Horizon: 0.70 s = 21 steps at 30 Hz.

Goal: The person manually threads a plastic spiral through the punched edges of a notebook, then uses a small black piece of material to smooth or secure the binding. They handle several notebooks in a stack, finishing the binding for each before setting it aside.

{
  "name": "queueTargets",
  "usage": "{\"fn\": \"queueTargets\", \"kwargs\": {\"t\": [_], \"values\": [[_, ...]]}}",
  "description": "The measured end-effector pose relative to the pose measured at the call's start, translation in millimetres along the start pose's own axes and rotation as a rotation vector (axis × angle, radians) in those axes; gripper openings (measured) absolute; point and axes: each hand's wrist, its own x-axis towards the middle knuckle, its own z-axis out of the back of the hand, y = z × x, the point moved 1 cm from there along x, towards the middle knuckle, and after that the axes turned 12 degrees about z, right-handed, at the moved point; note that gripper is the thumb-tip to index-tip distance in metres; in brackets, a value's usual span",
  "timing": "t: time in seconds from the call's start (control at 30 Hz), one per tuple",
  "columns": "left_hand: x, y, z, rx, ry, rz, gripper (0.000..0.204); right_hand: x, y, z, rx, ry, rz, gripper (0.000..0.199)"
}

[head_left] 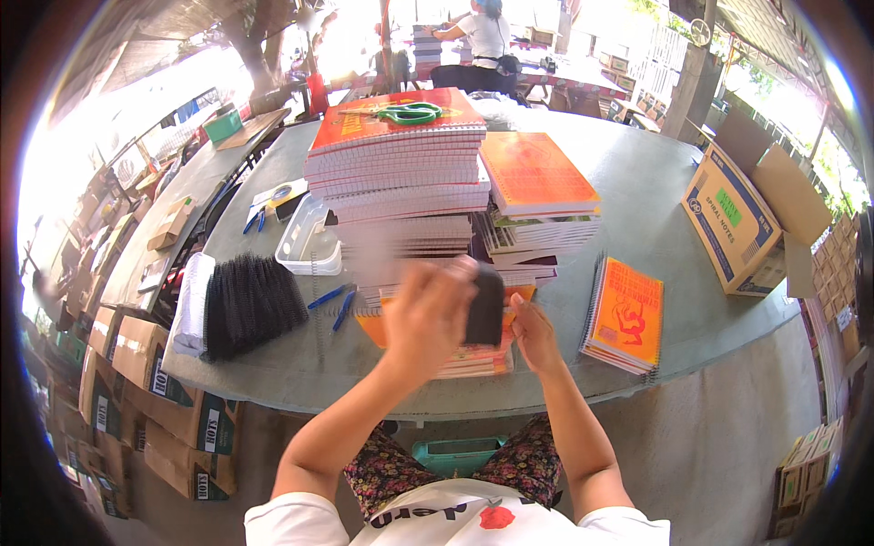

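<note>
My left hand (426, 305) is smeared by motion above the near middle of the table, its fingers bent beside a flat black piece (483, 308). I cannot tell whether it grips that piece. To its right, my right hand (535, 335) is closed at the edge of an orange-covered notebook (521, 294), thumb on top. Most of that notebook is hidden by my hands and the black piece. Just beyond stands a tall stack of spiral notebooks (396, 168), green-handled scissors (410, 113) on top. A lower notebook stack (539, 177) adjoins it on the right.
Black spiral coils (250, 305), blue-handled pliers (342, 309) and a clear plastic tub (309, 238) lie left. On the right are a small pile of orange notebooks (626, 314) and an open carton (742, 223). Boxes (196, 414) stand left of the table; a person (487, 41) works beyond.
</note>
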Motion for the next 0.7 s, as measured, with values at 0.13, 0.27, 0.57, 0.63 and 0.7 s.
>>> {"fn": "queueTargets", "kwargs": {"t": [0.13,0.27,0.57,0.63,0.7], "values": [[-14,-3,14,-0.105,0.222,0.028,0.027,3,5,1,-0.150,0.184,0.084,0.062],[-43,31,62,-0.100,0.124,0.129,0.034,4,-2,-8,-0.112,0.371,0.277,0.068],[-137,183,72,-0.013,0.061,0.626,0.024,5,-5,-17,-0.408,0.088,0.260,0.031],[-110,142,75,0.423,-0.140,0.139,0.018,2,16,-24,-0.360,0.077,0.304,0.028],[-85,102,73,0.320,-0.158,-0.044,0.019,0,10,-23,-0.309,0.078,0.322,0.024]]}}
